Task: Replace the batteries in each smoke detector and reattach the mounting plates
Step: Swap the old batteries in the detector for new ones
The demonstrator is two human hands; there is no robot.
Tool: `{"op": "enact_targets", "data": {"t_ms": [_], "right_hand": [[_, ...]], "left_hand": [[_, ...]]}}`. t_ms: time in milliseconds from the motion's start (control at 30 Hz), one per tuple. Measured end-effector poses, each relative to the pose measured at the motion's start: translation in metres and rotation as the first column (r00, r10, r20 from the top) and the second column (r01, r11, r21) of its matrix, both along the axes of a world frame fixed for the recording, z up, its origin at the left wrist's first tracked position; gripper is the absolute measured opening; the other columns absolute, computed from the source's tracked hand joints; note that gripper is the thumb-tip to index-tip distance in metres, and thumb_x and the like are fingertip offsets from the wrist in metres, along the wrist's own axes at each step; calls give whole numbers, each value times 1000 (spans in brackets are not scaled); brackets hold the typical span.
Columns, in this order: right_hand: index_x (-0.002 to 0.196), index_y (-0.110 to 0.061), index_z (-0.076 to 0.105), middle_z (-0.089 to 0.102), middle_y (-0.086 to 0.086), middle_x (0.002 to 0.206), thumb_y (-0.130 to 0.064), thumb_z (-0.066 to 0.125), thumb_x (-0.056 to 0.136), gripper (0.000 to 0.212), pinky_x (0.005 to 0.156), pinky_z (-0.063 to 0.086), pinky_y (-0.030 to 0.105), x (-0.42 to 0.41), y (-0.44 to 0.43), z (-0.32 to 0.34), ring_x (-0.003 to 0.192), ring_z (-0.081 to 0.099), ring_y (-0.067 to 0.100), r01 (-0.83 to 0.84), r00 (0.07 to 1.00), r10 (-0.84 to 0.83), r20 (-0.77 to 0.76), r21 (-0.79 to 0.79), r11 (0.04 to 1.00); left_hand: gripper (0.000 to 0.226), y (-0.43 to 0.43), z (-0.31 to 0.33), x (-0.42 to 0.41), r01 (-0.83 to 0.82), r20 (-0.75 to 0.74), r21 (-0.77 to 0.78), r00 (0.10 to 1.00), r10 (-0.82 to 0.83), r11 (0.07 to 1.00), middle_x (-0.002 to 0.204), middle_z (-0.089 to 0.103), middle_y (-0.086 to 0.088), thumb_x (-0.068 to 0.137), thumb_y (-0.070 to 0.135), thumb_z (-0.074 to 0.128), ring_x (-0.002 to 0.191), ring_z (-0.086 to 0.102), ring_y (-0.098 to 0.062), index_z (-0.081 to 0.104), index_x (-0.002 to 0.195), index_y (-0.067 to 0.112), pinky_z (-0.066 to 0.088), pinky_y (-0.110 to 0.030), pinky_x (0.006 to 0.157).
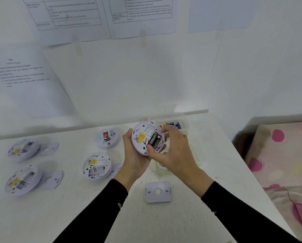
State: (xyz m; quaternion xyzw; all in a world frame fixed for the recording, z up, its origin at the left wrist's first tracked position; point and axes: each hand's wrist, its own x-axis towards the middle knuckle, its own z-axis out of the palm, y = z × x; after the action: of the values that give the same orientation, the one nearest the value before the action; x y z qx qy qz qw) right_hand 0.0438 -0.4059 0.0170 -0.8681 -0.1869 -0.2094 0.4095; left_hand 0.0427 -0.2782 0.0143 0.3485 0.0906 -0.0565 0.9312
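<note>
**A:** In the head view, you are cradling a smoke detector (143,135) in your left hand (136,155) just above the worktop (76,216), and its back is tilting up towards you

**B:** Your left fingers are curling round its lower left rim and gripping it. Two black batteries (154,140) are sitting side by side in its uncovered compartment

**A:** Your right hand (174,151) is reaching over the detector from the right. You are pinching it between a thumb at the lower end of the batteries and a forefinger at the upper rim

**B:** A loose mounting plate (158,192) is lying flat on the worktop just below your hands, between your two black sleeves (101,207)

**A:** Behind your right hand a clear tub (184,118) is standing, with blue cells (173,124) showing inside it

**B:** Near your left wrist an open detector (96,166) is lying back up, partly overlapping a second plate (117,168). Just beyond it, a face-up detector (107,138) is showing a red sticker

**A:** Further to your left, a pair of open detectors (23,149) is lying back up, each one touching a side plate (48,148) on its right

**B:** On your right, a bed (278,155) with a pink-spotted cover is sitting beside the worktop, and printed sheets (67,13) are hanging on the wall ahead of you
</note>
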Motion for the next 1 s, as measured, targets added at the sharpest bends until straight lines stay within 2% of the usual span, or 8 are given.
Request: {"op": "enact_targets", "data": {"t_ms": [133,200,400,533,633,833,900,1000], "right_hand": [[106,-20,53,61,-10,92,-34,70,78,36,85,48,44,6,-12,7,85,59,7,-35,998,40,-45,111,993],[109,-22,53,61,-14,95,-37,70,79,38,85,49,46,7,-18,7,87,59,5,-91,992,100,-80,108,990],[131,-33,41,50,-20,118,-49,79,71,73,92,48,31,3,-24,12,102,53,0,-154,973,168,-160,100,983],[135,-29,40,50,-17,127,-42,79,74,74,97,42,18,9,-28,12,117,49,1,-199,961,220,-170,133,971],[131,-24,44,50,-18,124,-30,80,74,68,92,39,9,9,-27,10,118,48,4,-221,953,253,-165,190,956],[119,-28,43,41,-34,116,-32,71,70,57,87,50,35,6,-20,-1,108,43,1,-173,983,183,-33,205,963],[121,-27,45,48,-23,116,-37,64,73,52,88,49,43,7,-22,1,108,45,5,-174,983,183,-29,198,965],[125,-31,54,50,0,136,-40,56,85,41,102,42,45,10,-28,2,127,41,9,-256,963,262,-59,98,962]], "left_hand": [[60,0,-1,-2,48,-9,31,999,-48,998,115,71,-16,98,53,25,93,72,-34,60,129,15,61,-41,77],[64,-4,-1,-3,63,-18,40,998,-62,997,118,70,-17,98,53,25,96,72,-32,55,137,12,60,-43,80],[61,-8,5,4,45,-6,49,999,-44,998,121,68,-16,98,53,26,103,68,-32,55,138,16,59,-45,84],[58,-12,6,5,60,-7,39,998,-60,997,109,73,-13,99,51,25,90,73,-28,61,127,16,61,-39,70],[57,-15,4,6,56,-10,57,998,-56,997,112,71,-12,99,52,25,94,72,-27,62,125,17,60,-42,77],[60,-20,2,7,73,-37,71,997,-70,995,102,74,-13,99,52,26,87,73,-24,68,113,12,61,-35,69],[60,-19,0,8,77,-37,71,997,-74,995,100,74,-13,99,53,25,85,74,-25,68,112,12,61,-34,68],[61,-15,-2,8,86,-55,34,995,-84,996,99,74,-14,98,54,28,83,74,-26,69,110,10,61,-32,63]]}}
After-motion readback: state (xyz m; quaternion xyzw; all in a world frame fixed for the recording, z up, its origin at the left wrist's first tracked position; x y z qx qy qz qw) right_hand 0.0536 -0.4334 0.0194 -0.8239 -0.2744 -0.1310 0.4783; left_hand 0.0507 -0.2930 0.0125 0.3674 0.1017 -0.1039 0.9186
